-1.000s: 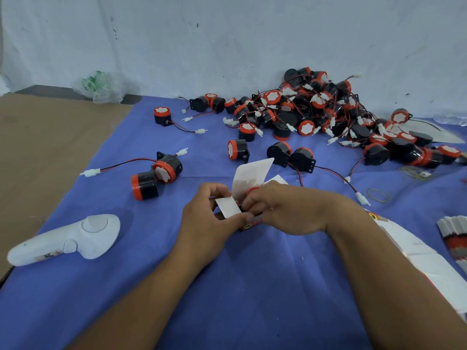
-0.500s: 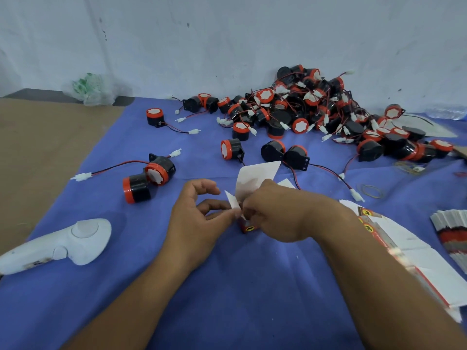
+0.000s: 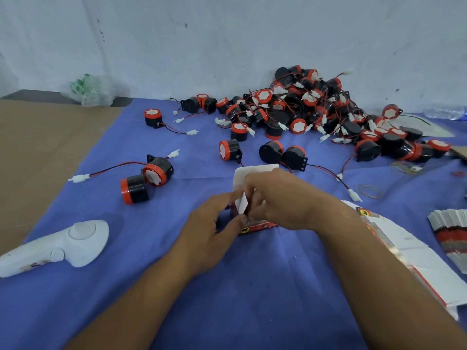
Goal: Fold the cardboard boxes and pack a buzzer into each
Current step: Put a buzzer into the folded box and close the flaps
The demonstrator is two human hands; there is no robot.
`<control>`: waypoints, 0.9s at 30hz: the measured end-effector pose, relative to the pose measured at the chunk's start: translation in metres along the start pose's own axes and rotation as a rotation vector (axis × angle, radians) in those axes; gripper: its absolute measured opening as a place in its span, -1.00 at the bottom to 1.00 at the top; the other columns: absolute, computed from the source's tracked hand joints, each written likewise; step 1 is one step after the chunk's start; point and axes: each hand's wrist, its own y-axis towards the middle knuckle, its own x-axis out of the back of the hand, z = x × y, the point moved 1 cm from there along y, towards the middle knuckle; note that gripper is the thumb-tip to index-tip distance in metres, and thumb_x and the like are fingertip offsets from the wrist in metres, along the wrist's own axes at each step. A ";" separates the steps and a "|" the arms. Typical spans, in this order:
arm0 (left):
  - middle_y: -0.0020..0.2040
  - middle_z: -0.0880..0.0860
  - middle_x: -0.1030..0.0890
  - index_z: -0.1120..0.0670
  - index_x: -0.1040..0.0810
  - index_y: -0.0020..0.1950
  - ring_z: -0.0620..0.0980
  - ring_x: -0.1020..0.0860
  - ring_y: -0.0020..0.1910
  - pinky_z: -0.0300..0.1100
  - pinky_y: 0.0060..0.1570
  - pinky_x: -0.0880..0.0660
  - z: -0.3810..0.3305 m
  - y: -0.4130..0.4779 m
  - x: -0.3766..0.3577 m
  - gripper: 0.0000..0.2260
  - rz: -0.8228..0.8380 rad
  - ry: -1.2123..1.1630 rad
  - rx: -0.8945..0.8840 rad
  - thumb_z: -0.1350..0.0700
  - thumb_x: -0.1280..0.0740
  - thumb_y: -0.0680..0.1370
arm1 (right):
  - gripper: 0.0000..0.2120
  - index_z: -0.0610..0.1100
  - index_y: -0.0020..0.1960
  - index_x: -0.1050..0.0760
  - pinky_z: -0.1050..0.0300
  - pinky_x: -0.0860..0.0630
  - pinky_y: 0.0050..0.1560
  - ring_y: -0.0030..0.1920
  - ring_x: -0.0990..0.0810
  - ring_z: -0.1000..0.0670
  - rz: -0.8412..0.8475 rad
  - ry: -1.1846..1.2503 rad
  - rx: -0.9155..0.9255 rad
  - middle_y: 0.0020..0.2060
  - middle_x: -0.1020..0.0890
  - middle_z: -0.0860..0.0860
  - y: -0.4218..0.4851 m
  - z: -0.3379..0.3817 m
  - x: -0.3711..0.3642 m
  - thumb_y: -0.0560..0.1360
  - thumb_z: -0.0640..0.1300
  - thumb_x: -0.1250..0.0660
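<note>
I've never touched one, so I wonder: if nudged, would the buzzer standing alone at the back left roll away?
Probably not: the buzzer stands on its flat end, so it would likely slide, not roll. Its thin wire looks floppy and should trail behind with the white plug.

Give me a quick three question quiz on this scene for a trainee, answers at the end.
1. True or false: both the left hand and the right hand grip the small cardboard box.
2. Where is the white controller? A) person's left B) person's right C) against the wall
3. Fill in: the flat unfolded boxes lie on the person's ____ side.
Key: 1 true; 2 A; 3 right.
</note>
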 end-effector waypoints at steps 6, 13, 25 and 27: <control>-0.02 -0.20 -0.43 -0.28 -0.52 0.25 -0.19 -0.47 -0.07 -0.48 -0.10 -0.33 0.003 0.005 -0.005 -0.70 0.079 0.069 0.012 0.00 -0.38 0.55 | -0.83 -0.04 -0.16 -0.53 0.15 -0.55 -0.28 -0.29 -0.62 0.10 -0.103 0.173 -0.012 -0.32 -0.67 0.08 -0.011 -0.023 0.025 0.45 -0.13 -0.53; 0.15 -0.17 -0.46 -0.10 -0.53 0.31 -0.22 -0.38 0.17 -0.45 0.10 -0.32 0.000 0.006 -0.005 -0.68 0.071 0.138 0.015 -0.10 -0.30 0.57 | -0.79 -0.26 0.03 -0.60 -0.04 -0.63 -0.07 -0.15 -0.68 -0.08 -0.032 0.164 -0.394 -0.12 -0.70 -0.13 -0.023 -0.088 0.031 0.64 -0.16 -0.25; -0.15 -0.12 -0.61 -0.13 -0.52 0.00 -0.18 -0.55 -0.25 -0.44 -0.32 -0.40 0.003 0.007 -0.003 -0.83 -0.019 -0.070 0.179 0.17 -0.32 0.56 | -0.70 -0.11 0.15 -0.55 0.19 -0.53 -0.15 -0.10 -0.60 0.05 0.034 0.631 -0.176 0.05 -0.67 -0.04 0.008 -0.064 -0.014 0.48 -0.05 -0.51; -0.08 -0.13 -0.60 -0.15 -0.44 0.04 -0.22 -0.55 -0.20 -0.43 -0.30 -0.42 0.004 0.006 -0.003 -0.79 -0.012 -0.074 0.188 0.18 -0.30 0.57 | -0.56 -0.07 0.33 -0.45 0.30 -0.50 -0.20 -0.11 -0.62 0.16 0.113 0.705 -0.146 0.16 -0.64 -0.01 0.012 -0.056 -0.025 0.50 -0.15 -0.49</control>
